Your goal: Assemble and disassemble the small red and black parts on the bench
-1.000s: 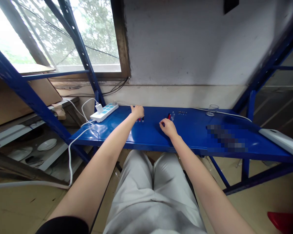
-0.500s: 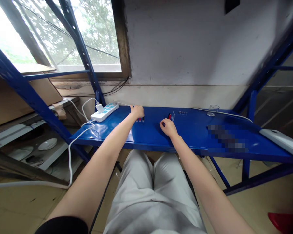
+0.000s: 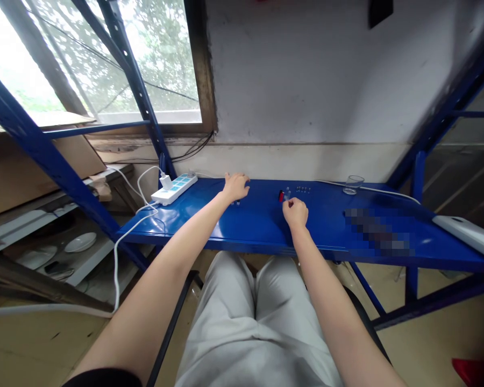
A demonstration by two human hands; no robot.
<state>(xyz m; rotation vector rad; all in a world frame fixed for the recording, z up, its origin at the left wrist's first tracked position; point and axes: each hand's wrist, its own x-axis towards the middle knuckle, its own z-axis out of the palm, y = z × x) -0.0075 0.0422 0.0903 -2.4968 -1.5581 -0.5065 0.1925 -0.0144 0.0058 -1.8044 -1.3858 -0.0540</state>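
Observation:
I sit facing a blue metal shelf (image 3: 262,226) under a window. My left hand (image 3: 235,186) rests on it with the fingers curled over a few small parts that barely show beneath it. My right hand (image 3: 295,210) lies further right, fingers bunched in a pinch beside a small red piece (image 3: 281,195) and some tiny clear pieces. What the pinch holds is too small to make out. A short row of tiny dark parts (image 3: 302,189) lies just beyond the right hand.
A white power strip (image 3: 174,188) with a plugged charger and white cable sits at the shelf's left end. A small clear glass (image 3: 353,184) stands at the back right, a white device (image 3: 468,235) at the far right. Blue rack posts frame both sides; dishes lie on a low shelf (image 3: 56,252) to the left.
The right hand has moved right and forward, closer to the red piece. The left hand has shifted slightly right, covering the small parts more. The view has tilted a little.

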